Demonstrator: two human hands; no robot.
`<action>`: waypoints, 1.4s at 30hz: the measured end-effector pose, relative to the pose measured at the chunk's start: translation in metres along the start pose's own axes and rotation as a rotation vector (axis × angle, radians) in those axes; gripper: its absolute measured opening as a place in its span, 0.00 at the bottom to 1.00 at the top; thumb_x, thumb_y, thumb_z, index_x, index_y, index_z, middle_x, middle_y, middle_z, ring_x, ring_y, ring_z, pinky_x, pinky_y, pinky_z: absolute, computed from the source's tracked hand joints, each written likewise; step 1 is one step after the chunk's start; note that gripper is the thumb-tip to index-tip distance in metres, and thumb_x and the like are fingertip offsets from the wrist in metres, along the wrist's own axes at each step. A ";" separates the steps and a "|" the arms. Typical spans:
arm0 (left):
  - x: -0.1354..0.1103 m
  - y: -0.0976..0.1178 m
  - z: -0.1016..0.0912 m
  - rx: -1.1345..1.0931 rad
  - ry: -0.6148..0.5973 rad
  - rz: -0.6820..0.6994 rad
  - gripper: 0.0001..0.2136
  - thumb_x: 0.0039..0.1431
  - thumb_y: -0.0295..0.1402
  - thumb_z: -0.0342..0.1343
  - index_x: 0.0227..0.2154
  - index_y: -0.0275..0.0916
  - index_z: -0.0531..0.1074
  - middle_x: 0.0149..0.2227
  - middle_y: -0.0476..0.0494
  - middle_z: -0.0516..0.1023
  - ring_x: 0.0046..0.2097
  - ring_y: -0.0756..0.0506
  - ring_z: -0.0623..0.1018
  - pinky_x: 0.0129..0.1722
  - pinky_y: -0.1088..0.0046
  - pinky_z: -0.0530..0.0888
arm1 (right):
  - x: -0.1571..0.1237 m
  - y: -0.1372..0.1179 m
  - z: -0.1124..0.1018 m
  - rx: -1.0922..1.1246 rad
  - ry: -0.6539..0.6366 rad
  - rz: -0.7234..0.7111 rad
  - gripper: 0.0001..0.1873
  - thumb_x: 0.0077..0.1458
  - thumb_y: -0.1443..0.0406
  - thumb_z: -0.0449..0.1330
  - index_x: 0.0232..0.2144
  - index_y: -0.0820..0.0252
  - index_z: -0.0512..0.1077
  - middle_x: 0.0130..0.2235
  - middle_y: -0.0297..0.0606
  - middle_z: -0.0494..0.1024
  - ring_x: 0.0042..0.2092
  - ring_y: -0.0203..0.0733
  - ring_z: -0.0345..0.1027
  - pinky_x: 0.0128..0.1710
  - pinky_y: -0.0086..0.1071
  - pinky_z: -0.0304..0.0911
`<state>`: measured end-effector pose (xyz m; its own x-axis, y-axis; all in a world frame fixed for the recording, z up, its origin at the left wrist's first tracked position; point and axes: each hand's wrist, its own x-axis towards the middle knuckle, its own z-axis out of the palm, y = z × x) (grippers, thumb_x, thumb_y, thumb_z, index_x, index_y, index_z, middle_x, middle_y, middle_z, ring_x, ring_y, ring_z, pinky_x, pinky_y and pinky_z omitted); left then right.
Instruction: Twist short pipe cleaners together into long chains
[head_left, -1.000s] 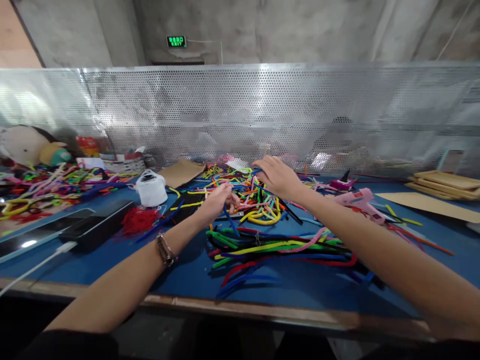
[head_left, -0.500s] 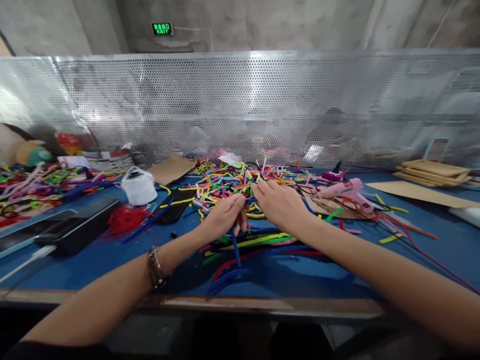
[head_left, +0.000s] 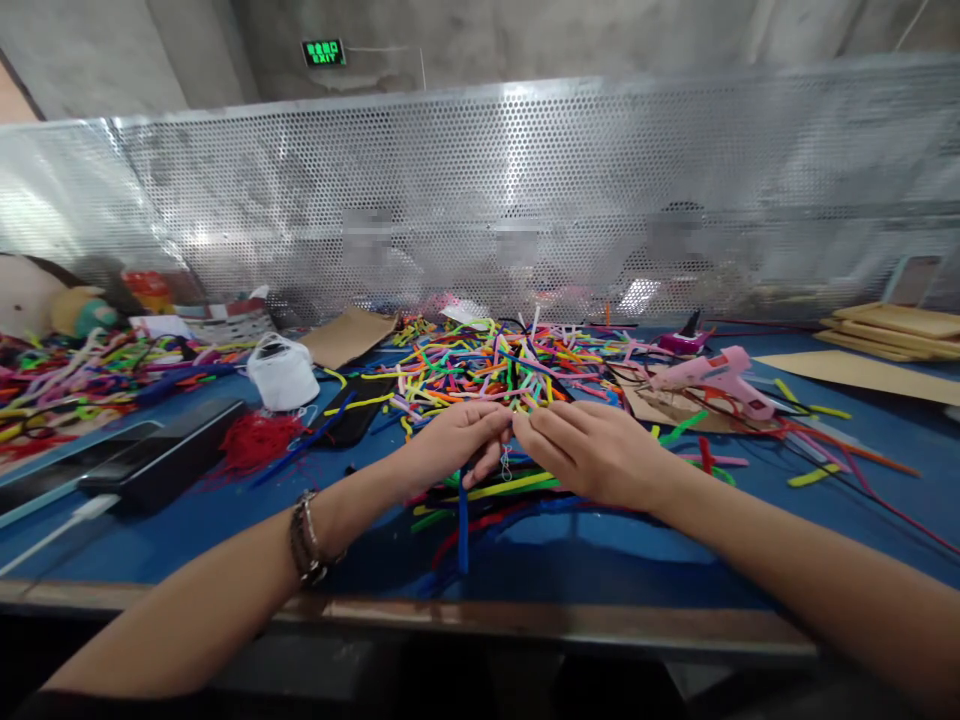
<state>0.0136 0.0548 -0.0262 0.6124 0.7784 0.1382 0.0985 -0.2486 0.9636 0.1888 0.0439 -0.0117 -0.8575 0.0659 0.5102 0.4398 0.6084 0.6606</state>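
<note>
Left hand [head_left: 457, 440] pinching a blue pipe cleaner [head_left: 463, 532]; its loose length hangs below those fingers, long axis near vertical, pointing at the near table edge [head_left: 420, 612]. Left hand is nearer to that length. Right hand [head_left: 596, 450]: fingers curled in, tips at the left's; can't tell if it grips the other end. Below hands: loose bundle of pipe cleaners [head_left: 517, 486]. Beyond: mixed-colour heap [head_left: 457, 365]. Off right: pink glue gun [head_left: 724, 378].

Green exit sign [head_left: 323, 53] beyond perforated metal screen [head_left: 442, 170]; black box [head_left: 169, 455] with white cable [head_left: 56, 536]
</note>
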 end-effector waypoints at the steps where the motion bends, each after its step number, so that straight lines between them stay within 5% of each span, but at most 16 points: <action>1: 0.000 -0.001 0.001 -0.003 -0.011 -0.010 0.15 0.55 0.44 0.42 0.21 0.38 0.57 0.07 0.59 0.59 0.09 0.57 0.55 0.09 0.85 0.52 | -0.002 -0.001 0.001 0.036 -0.013 0.035 0.20 0.59 0.71 0.37 0.29 0.63 0.68 0.26 0.38 0.70 0.28 0.34 0.61 0.27 0.27 0.54; 5: -0.003 0.000 0.002 0.112 -0.028 0.006 0.12 0.56 0.40 0.41 0.23 0.38 0.58 0.12 0.57 0.63 0.11 0.57 0.58 0.11 0.84 0.55 | -0.004 -0.008 0.004 0.473 -0.087 0.361 0.16 0.58 0.68 0.40 0.25 0.62 0.65 0.24 0.36 0.66 0.26 0.34 0.57 0.24 0.27 0.51; 10: -0.010 0.010 0.002 0.707 0.117 0.325 0.11 0.52 0.34 0.45 0.17 0.38 0.63 0.15 0.51 0.67 0.18 0.54 0.65 0.20 0.81 0.60 | 0.003 -0.012 -0.002 1.209 -0.262 0.735 0.18 0.59 0.62 0.38 0.21 0.61 0.58 0.18 0.27 0.55 0.18 0.28 0.48 0.17 0.23 0.48; 13: -0.011 0.012 0.001 0.662 0.127 0.324 0.12 0.53 0.34 0.44 0.16 0.38 0.62 0.14 0.52 0.65 0.18 0.54 0.64 0.20 0.81 0.59 | 0.002 -0.008 -0.003 1.018 -0.175 0.657 0.15 0.58 0.62 0.41 0.26 0.62 0.62 0.20 0.29 0.62 0.20 0.28 0.53 0.18 0.23 0.50; 18: -0.006 0.005 0.001 0.063 -0.098 -0.027 0.11 0.54 0.39 0.43 0.22 0.39 0.59 0.09 0.59 0.60 0.09 0.57 0.54 0.09 0.83 0.52 | -0.003 0.001 -0.007 0.197 0.043 0.087 0.18 0.59 0.69 0.39 0.34 0.62 0.68 0.21 0.33 0.67 0.23 0.32 0.57 0.20 0.27 0.49; 21: -0.004 0.003 0.002 -0.117 -0.138 -0.062 0.12 0.53 0.41 0.46 0.22 0.38 0.60 0.08 0.60 0.59 0.08 0.58 0.50 0.08 0.84 0.47 | -0.002 0.001 -0.012 0.003 0.110 0.008 0.18 0.58 0.71 0.40 0.31 0.61 0.70 0.19 0.32 0.66 0.22 0.31 0.56 0.20 0.28 0.49; 26: -0.007 0.009 0.003 -0.071 -0.140 -0.009 0.11 0.55 0.40 0.43 0.25 0.38 0.59 0.10 0.59 0.62 0.08 0.58 0.51 0.08 0.83 0.48 | -0.001 -0.004 -0.009 0.122 0.113 0.192 0.19 0.59 0.70 0.41 0.25 0.62 0.69 0.22 0.34 0.67 0.24 0.31 0.57 0.21 0.27 0.50; 29: -0.011 0.014 0.002 0.381 -0.050 0.178 0.10 0.57 0.34 0.39 0.24 0.38 0.60 0.14 0.56 0.66 0.12 0.57 0.58 0.13 0.83 0.55 | 0.000 -0.002 -0.009 0.531 0.012 0.372 0.16 0.59 0.67 0.42 0.26 0.63 0.66 0.25 0.34 0.66 0.26 0.31 0.57 0.23 0.24 0.53; 32: -0.015 0.019 -0.002 0.994 0.089 0.545 0.11 0.56 0.29 0.41 0.21 0.37 0.62 0.15 0.55 0.66 0.18 0.55 0.64 0.22 0.81 0.60 | 0.002 0.003 -0.013 1.043 -0.245 0.486 0.16 0.59 0.63 0.41 0.27 0.63 0.63 0.20 0.28 0.59 0.21 0.27 0.53 0.20 0.21 0.52; 34: -0.017 0.020 -0.004 1.157 0.147 0.697 0.11 0.56 0.28 0.42 0.20 0.37 0.63 0.15 0.55 0.65 0.19 0.55 0.64 0.25 0.80 0.61 | 0.002 0.006 -0.017 1.117 -0.302 0.471 0.15 0.60 0.63 0.40 0.29 0.63 0.63 0.19 0.27 0.58 0.20 0.27 0.51 0.18 0.21 0.50; 36: -0.017 0.021 -0.004 1.035 0.126 0.645 0.10 0.57 0.27 0.42 0.21 0.37 0.63 0.15 0.56 0.65 0.18 0.56 0.63 0.24 0.81 0.61 | 0.002 0.008 -0.019 0.898 -0.184 0.367 0.14 0.59 0.65 0.41 0.30 0.63 0.64 0.22 0.30 0.64 0.22 0.28 0.55 0.19 0.22 0.50; 39: -0.015 0.021 -0.001 0.569 -0.019 0.349 0.10 0.58 0.30 0.41 0.23 0.36 0.61 0.12 0.59 0.60 0.14 0.57 0.59 0.17 0.85 0.59 | 0.000 0.009 -0.021 0.390 -0.025 0.130 0.16 0.59 0.69 0.41 0.28 0.64 0.67 0.24 0.34 0.67 0.24 0.31 0.56 0.20 0.26 0.46; 42: -0.012 0.020 0.003 0.248 -0.141 0.149 0.10 0.59 0.33 0.38 0.24 0.37 0.59 0.10 0.61 0.56 0.10 0.57 0.53 0.10 0.85 0.53 | -0.002 0.009 -0.021 0.163 0.044 0.028 0.16 0.58 0.70 0.42 0.27 0.63 0.68 0.20 0.32 0.66 0.22 0.31 0.54 0.20 0.29 0.42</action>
<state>0.0103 0.0390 -0.0089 0.7356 0.6396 0.2233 0.1773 -0.5000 0.8477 0.2007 0.0325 0.0050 -0.8315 0.0518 0.5531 0.4109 0.7275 0.5494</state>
